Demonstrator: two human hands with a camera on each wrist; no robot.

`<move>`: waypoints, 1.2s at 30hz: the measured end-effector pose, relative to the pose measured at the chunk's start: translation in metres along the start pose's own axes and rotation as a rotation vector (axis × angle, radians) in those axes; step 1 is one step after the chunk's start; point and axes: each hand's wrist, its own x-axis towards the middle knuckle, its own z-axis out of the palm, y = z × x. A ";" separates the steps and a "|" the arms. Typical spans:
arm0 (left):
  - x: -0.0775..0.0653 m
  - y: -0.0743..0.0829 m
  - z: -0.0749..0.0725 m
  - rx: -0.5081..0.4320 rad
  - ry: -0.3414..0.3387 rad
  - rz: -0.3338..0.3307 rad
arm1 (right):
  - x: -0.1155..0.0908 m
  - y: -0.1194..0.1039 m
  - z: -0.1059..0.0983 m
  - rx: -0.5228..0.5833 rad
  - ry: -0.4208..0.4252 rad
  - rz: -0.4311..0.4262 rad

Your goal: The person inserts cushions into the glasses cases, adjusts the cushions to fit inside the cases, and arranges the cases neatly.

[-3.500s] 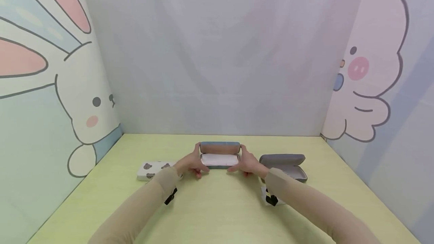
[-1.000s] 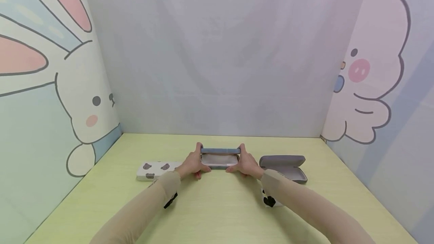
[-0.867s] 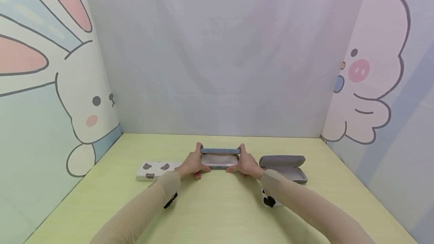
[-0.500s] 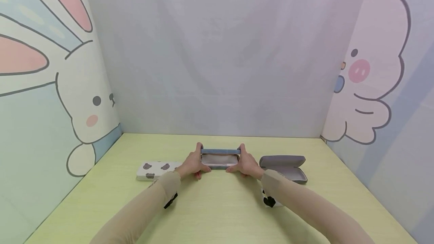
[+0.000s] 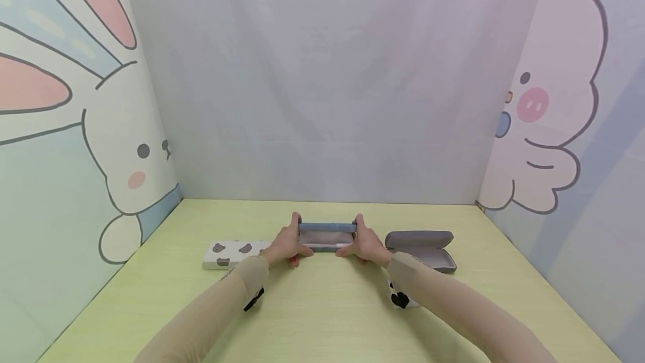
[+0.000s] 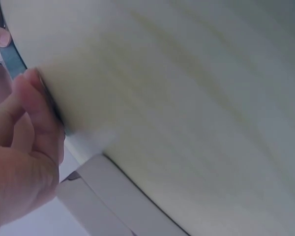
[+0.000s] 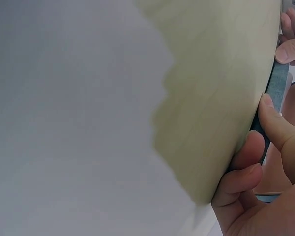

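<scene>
At the far middle of the table, in the head view, lies a blue glasses case [image 5: 327, 227] with its lid tipped partly down over the pale interior. My left hand [image 5: 289, 242] grips the case's left end, thumb at the front bottom edge and a finger up at the lid. The right end is gripped the same way by my right hand [image 5: 367, 242]. Both wrist views show fingers and thumb against the case's dark bluish edge [image 7: 278, 81]. Something whitish lies inside, mostly shaded by the lid.
A white case with grey bear prints [image 5: 232, 255] lies left of my left hand. To the right stands a grey glasses case [image 5: 420, 238], lid up. Under my right forearm a white thing with black patches [image 5: 400, 298] partly shows. A grey curtain [image 5: 327, 99] hangs behind the table.
Since the earliest frame, the blue case's lid has come forward and down from a more upright position. It sits slightly lower than half a second ago. Both hands keep hold of the case ends.
</scene>
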 end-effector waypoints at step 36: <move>-0.061 0.083 0.062 -0.718 -0.555 -0.141 | -0.114 0.018 -0.119 0.458 -0.097 0.048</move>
